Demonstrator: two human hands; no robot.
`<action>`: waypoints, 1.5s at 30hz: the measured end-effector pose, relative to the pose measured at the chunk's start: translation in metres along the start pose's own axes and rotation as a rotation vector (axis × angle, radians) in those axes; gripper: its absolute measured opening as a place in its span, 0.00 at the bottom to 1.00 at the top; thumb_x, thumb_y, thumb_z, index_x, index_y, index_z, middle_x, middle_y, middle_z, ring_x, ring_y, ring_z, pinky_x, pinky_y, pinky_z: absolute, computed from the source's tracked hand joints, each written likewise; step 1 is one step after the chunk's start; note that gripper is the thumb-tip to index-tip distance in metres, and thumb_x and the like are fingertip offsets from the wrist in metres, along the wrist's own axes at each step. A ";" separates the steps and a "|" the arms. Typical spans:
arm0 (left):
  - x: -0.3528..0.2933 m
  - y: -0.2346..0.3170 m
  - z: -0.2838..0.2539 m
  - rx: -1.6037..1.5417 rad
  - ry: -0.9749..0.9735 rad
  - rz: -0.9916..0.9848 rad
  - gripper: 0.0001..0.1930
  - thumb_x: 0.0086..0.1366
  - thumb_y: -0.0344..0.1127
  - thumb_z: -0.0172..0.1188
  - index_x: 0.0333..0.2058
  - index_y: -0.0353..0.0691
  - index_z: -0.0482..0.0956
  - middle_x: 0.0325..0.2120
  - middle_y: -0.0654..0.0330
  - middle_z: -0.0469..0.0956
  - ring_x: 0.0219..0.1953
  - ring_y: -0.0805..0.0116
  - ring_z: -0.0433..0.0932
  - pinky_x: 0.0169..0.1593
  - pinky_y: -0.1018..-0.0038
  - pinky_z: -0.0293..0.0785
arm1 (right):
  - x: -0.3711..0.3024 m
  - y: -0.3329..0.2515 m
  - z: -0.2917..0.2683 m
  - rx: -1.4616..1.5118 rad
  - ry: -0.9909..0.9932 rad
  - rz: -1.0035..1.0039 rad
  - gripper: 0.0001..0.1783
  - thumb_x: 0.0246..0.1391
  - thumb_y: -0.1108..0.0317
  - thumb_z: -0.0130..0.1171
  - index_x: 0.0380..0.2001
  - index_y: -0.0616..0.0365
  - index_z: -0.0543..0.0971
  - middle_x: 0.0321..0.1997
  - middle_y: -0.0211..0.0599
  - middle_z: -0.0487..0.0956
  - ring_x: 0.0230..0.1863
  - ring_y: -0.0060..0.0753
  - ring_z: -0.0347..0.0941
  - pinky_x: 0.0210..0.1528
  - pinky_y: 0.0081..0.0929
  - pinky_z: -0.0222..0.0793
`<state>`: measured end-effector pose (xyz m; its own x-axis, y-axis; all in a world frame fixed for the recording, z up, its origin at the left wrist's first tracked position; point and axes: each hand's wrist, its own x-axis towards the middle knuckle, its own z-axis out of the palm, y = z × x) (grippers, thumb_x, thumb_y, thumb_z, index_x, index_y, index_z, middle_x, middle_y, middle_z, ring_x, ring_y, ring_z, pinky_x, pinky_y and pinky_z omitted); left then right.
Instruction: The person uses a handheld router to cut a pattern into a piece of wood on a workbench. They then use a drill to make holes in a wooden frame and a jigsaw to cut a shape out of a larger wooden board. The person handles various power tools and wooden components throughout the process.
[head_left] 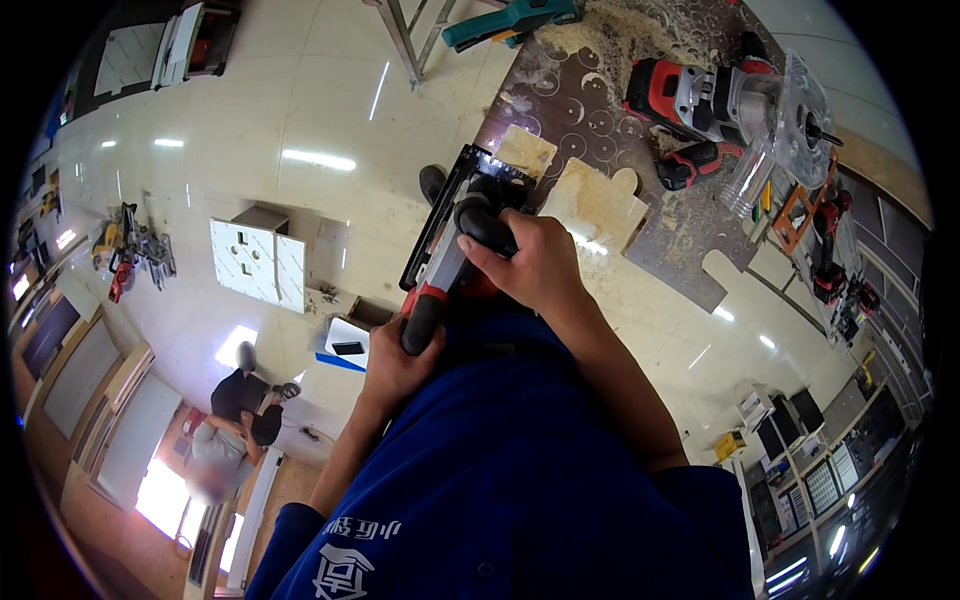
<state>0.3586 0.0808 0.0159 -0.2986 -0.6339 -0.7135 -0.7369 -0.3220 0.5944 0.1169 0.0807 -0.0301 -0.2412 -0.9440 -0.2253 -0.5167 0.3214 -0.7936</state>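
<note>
I hold a red and black power saw with both hands, close to my body. My right hand is wrapped over its black top handle. My left hand grips the lower red and black handle end. The saw's black base plate points toward a pale plywood piece lying on the edge of a dark perforated workbench. My blue shirt fills the lower part of the view.
On the bench lie a red and black router with a clear base, a small red and black tool and sawdust. A teal clamp lies at the bench's far end. A white box stands on the glossy floor. Another person crouches at left.
</note>
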 end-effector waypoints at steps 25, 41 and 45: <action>0.008 0.011 0.000 0.005 0.003 -0.002 0.14 0.63 0.38 0.67 0.34 0.29 0.81 0.19 0.57 0.76 0.22 0.73 0.70 0.29 0.68 0.70 | 0.009 0.002 -0.007 0.015 0.022 -0.003 0.25 0.54 0.46 0.70 0.25 0.59 0.81 0.17 0.46 0.78 0.21 0.52 0.79 0.25 0.40 0.73; 0.011 0.009 0.000 0.026 -0.013 -0.008 0.14 0.63 0.38 0.67 0.36 0.29 0.82 0.20 0.56 0.78 0.23 0.73 0.72 0.30 0.68 0.72 | 0.013 0.002 -0.010 0.020 0.025 -0.007 0.25 0.54 0.46 0.70 0.24 0.59 0.80 0.17 0.47 0.78 0.22 0.52 0.80 0.25 0.40 0.73; 0.012 0.009 0.000 0.029 -0.017 -0.005 0.14 0.63 0.38 0.67 0.37 0.29 0.82 0.21 0.55 0.79 0.23 0.73 0.73 0.31 0.68 0.73 | 0.014 0.001 -0.011 0.032 0.026 -0.012 0.25 0.54 0.46 0.70 0.24 0.59 0.80 0.17 0.47 0.78 0.21 0.52 0.80 0.24 0.40 0.73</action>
<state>0.3482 0.0702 0.0130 -0.3048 -0.6203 -0.7227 -0.7558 -0.3041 0.5798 0.1043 0.0685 -0.0275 -0.2564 -0.9453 -0.2015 -0.4935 0.3073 -0.8137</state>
